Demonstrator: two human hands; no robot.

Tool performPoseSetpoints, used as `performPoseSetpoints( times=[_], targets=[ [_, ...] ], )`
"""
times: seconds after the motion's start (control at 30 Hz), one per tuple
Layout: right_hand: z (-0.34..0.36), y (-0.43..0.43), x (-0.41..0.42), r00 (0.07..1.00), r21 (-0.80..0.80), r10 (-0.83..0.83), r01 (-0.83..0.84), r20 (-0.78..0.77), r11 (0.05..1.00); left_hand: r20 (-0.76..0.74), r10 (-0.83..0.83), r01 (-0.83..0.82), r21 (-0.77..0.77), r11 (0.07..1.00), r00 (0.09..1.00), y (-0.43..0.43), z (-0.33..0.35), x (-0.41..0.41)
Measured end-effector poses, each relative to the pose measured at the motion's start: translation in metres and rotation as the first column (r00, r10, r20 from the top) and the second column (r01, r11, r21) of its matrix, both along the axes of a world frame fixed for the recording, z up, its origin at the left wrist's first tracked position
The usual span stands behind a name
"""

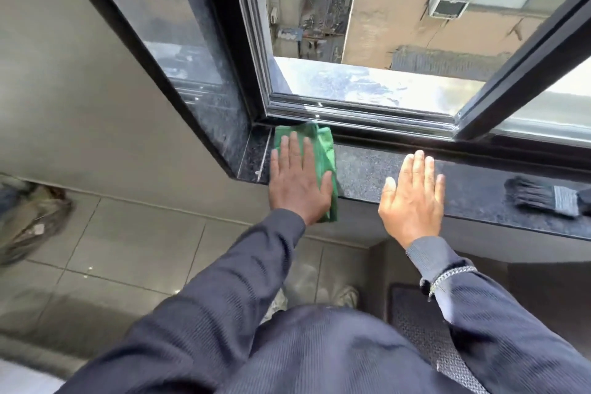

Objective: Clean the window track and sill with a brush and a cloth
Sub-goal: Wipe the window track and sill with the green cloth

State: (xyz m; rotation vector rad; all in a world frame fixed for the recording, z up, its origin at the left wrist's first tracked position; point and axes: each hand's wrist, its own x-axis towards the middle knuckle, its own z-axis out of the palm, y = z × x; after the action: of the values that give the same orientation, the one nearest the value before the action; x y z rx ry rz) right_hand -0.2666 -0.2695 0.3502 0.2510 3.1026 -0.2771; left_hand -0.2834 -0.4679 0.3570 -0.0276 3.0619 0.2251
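Hands press flat on a dark stone window sill [361, 169]: the left hand [295, 177], fingers spread open, lies on a green cloth [315, 144] at the sill's left end, just beside the window track [383, 125]. The right hand [412, 198] rests open and empty on the bare sill. A dark brush [543, 195] lies well apart to the right.

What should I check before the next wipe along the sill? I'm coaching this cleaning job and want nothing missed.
1. Green cloth pressed flat under the left hand: ok.
2. Right hand free, resting open on the sill: ok.
3. Sill between the hands free of objects: ok.
4. Brush lies in the cloth's path farther right: not ok.
5. Window track free of dust: cannot tell.
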Motion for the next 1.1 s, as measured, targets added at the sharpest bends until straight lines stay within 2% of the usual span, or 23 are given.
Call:
performPoseSetpoints(
  times=[0.07,0.17,0.23,0.3,0.37,0.43,0.5,0.57,0.63,0.7,0.8,0.87,0.93,1.0,1.1],
  targets=[
    [0.002,-0.002,-0.001,1.0,-0.032,-0.007,0.007,0.013,0.999,-0.016,0.101,-0.101,0.012,0.995,0.995,-0.029,0.001,-0.006],
    [0.01,-0.008,-0.005,0.999,-0.098,-0.026,0.03,0.039,0.995,-0.026,0.143,-0.142,0.038,0.989,0.989,-0.044,0.003,-0.002],
    [0.017,-0.026,-0.008,0.996,-0.179,0.085,-0.09,-0.033,0.98,-0.005,0.171,-0.17,0.101,0.98,0.985,-0.037,0.006,0.005],
    [0.025,-0.059,-0.013,0.948,-0.288,0.292,-0.317,-0.125,0.904,0.035,0.192,-0.195,0.235,0.952,0.981,-0.034,0.013,0.01],
    [0.03,-0.096,-0.021,0.886,-0.426,0.446,-0.456,-0.129,0.782,0.052,0.24,-0.237,0.454,0.859,0.969,-0.041,0.027,0.008],
    [0.029,-0.128,-0.03,0.825,-0.49,0.559,-0.521,-0.079,0.699,0.019,0.358,-0.283,0.651,0.705,0.934,-0.051,0.044,0.002],
    [0.022,-0.15,-0.033,0.814,-0.441,0.577,-0.54,-0.059,0.717,-0.033,0.417,-0.254,0.748,0.613,0.908,-0.057,0.058,-0.004],
    [0.013,-0.162,-0.03,0.829,-0.298,0.556,-0.546,-0.061,0.783,-0.066,0.393,-0.193,0.789,0.583,0.917,-0.062,0.065,-0.01],
    [0.008,-0.168,-0.025,0.82,-0.145,0.569,-0.57,-0.051,0.809,-0.074,0.339,-0.145,0.805,0.576,0.938,-0.068,0.064,-0.015],
    [0.006,-0.166,-0.025,0.81,-0.086,0.584,-0.587,-0.058,0.805,-0.084,0.307,-0.13,0.778,0.615,0.948,-0.074,0.055,-0.022],
    [0.001,-0.148,-0.022,0.802,-0.049,0.594,-0.597,-0.061,0.801,-0.111,0.207,-0.088,0.644,0.76,0.972,-0.074,0.038,-0.024],
    [-0.001,-0.126,-0.018,0.808,-0.065,0.587,-0.589,-0.048,0.806,-0.078,0.133,-0.069,0.549,0.833,0.988,-0.071,0.023,-0.021],
    [-0.001,-0.097,-0.015,0.848,-0.072,0.53,-0.53,-0.024,0.845,-0.096,0.044,-0.006,0.365,0.931,0.994,-0.07,0.007,-0.017],
    [0.001,-0.068,-0.011,0.897,0.003,0.442,-0.442,0.014,0.897,-0.112,-0.026,0.043,0.157,0.987,0.993,-0.069,-0.003,-0.016],
    [0.005,-0.02,0.0,0.961,0.064,0.273,-0.275,0.036,0.959,-0.106,-0.037,0.043,0.061,0.997,0.994,-0.066,-0.006,-0.017]
  ],
)
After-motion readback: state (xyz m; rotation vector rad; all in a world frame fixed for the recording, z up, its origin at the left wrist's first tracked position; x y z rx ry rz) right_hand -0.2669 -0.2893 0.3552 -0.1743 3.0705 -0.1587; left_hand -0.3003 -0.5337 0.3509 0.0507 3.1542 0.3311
